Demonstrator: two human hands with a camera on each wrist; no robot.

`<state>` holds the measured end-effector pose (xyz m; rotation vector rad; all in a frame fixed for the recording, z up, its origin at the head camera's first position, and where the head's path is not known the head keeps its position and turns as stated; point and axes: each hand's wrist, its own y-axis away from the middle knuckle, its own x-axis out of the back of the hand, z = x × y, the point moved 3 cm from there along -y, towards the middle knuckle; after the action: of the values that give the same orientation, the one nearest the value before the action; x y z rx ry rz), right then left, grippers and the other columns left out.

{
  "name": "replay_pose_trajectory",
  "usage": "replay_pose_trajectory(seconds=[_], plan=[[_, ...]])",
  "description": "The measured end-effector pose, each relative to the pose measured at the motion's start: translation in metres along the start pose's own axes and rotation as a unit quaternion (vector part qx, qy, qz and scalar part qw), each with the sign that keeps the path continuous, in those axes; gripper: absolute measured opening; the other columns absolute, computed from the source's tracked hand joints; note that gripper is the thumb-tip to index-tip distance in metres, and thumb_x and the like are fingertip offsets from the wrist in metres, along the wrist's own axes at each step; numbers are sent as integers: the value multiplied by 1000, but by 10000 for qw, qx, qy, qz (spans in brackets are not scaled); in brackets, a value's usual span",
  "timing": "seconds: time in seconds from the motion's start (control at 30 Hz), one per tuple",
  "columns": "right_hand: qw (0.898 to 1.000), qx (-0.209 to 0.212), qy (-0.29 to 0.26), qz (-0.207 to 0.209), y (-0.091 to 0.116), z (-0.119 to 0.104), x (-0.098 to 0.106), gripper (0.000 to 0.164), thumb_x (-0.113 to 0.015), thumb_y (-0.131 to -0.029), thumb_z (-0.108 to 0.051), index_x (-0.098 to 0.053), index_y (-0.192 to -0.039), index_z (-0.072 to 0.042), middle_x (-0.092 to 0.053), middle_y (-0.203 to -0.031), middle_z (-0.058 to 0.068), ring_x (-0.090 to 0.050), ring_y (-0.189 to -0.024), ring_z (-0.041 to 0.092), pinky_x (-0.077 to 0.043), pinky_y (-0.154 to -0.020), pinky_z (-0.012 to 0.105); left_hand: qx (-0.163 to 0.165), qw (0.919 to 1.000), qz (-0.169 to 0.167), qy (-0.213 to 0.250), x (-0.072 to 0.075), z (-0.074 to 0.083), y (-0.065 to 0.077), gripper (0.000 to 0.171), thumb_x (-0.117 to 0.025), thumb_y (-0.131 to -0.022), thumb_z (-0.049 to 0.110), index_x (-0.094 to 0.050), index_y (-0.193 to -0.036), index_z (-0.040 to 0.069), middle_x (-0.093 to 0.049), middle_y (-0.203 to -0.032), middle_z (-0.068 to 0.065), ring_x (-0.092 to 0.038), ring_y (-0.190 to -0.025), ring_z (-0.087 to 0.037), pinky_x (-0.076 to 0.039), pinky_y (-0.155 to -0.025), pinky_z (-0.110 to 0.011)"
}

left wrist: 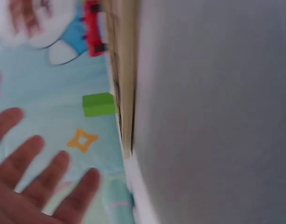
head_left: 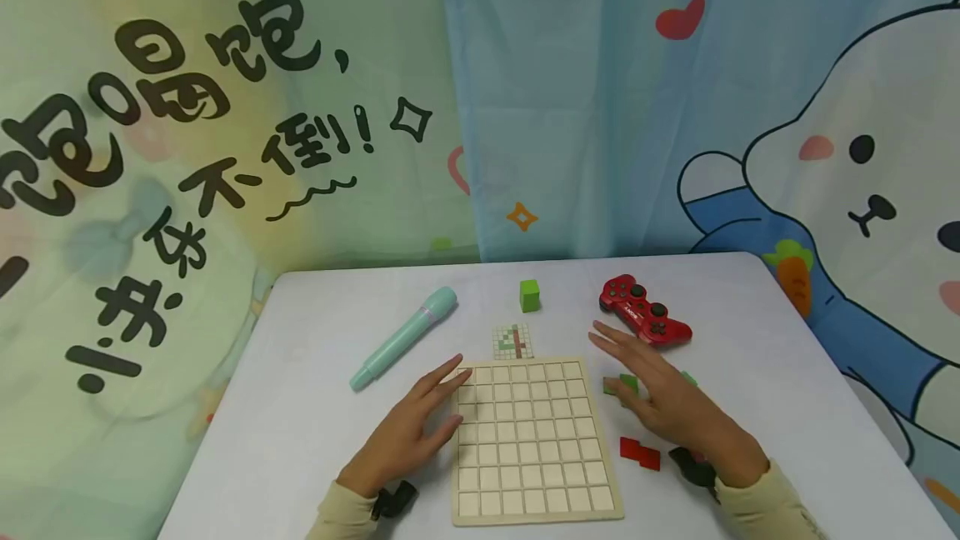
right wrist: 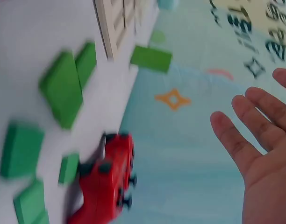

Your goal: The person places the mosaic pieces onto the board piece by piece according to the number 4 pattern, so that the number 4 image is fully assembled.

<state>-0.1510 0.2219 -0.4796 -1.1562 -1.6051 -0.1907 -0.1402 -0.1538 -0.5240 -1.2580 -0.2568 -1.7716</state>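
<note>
A pale wooden grid board [head_left: 534, 432] with bare square cells lies on the white table. My left hand [head_left: 408, 433] hovers by its left edge, fingers spread and holding nothing; the left wrist view also shows that hand [left wrist: 45, 191] with loose, straight fingers beside the board's edge [left wrist: 127, 70]. To the right of the board, my right hand [head_left: 667, 397] is held over small green tiles [head_left: 628, 382], partly hiding them. In the right wrist view this hand [right wrist: 269, 154] is extended and holds nothing, with several green pieces [right wrist: 62, 88] on the table. Red tiles [head_left: 640, 453] lie near the board's right edge.
Behind the board sits a small card [head_left: 513, 342] with a grid picture, and a green block [head_left: 529, 296] stands farther back. A red game controller [head_left: 645, 311] lies at the back right, a teal marker-like tube [head_left: 403, 340] at the left. Printed curtains hang behind the table.
</note>
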Motion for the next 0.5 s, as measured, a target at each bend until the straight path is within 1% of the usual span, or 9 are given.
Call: replay_pose_trajectory(seconds=[0.03, 0.1, 0.17, 0.23, 0.3, 0.37, 0.43, 0.5], plan=[[9998, -92, -128, 151, 2, 3, 6, 83, -79, -92, -2, -42, -165, -17, -47, -166, 14, -29, -159, -4, -17, -122, 1, 122, 9996, 33, 247, 0, -4, 2, 71, -73, -103, 24, -40, -166, 27, -31, -177, 3, -44, -158, -24, -52, -117, -51], [9983, -270, -318, 411, 4, 9, 16, 81, -78, -91, 4, -46, -163, -15, -52, -161, 16, -27, -156, -13, -19, -120, -1, 298, 9973, 92, 666, -1, -11, 5, 69, -74, -102, 22, -44, -164, 24, -36, -175, 0, -44, -157, -26, -49, -119, -52], [9964, -468, -419, 569, 7, 14, 21, 78, -77, -91, 5, -48, -161, -15, -56, -156, 17, -29, -151, -19, -22, -117, -2, 443, 9937, 122, 1020, -2, -17, 6, 67, -75, -101, 21, -48, -162, 22, -39, -174, -5, -44, -158, -27, -48, -121, -49], [9948, -659, -473, 623, 9, 19, 22, 72, -77, -93, 4, -52, -158, -15, -59, -153, 16, -35, -145, -19, -26, -114, -3, 521, 9898, 139, 1322, -3, -22, 6, 65, -76, -101, 20, -50, -160, 19, -40, -172, -10, -42, -158, -30, -48, -122, -43], [9934, -851, -478, 603, 10, 25, 19, 65, -76, -94, 2, -56, -154, -13, -63, -149, 14, -49, -137, -12, -33, -110, -3, 560, 9850, 106, 1626, -4, -26, 7, 63, -76, -101, 19, -52, -159, 16, -39, -172, -15, -40, -159, -34, -48, -122, -37], [9920, -1107, -293, 535, 13, 32, 15, 59, -76, -95, 0, -59, -150, -12, -66, -144, 10, -59, -128, 0, -42, -104, 0, 561, 9800, 52, 1910, -7, -30, 7, 61, -74, -102, 19, -52, -158, 12, -37, -172, -19, -38, -159, -39, -49, -121, -34], [9887, -1427, -117, 451, 16, 40, 11, 53, -75, -96, 0, -62, -147, -11, -68, -140, 9, -66, -119, 14, -53, -98, 8, 609, 9737, -33, 2194, -9, -33, 8, 59, -72, -103, 19, -52, -158, 10, -34, -173, -21, -36, -159, -41, -49, -121, -33], [9827, -1814, 57, 373, 20, 48, 8, 49, -74, -97, 1, -64, -144, -12, -69, -136, 9, -68, -113, 24, -60, -93, 20, 666, 9695, -102, 2358, -12, -35, 8, 58, -71, -104, 21, -52, -158, 11, -33, -174, -21, -35, -160, -41, -49, -121, -34]])
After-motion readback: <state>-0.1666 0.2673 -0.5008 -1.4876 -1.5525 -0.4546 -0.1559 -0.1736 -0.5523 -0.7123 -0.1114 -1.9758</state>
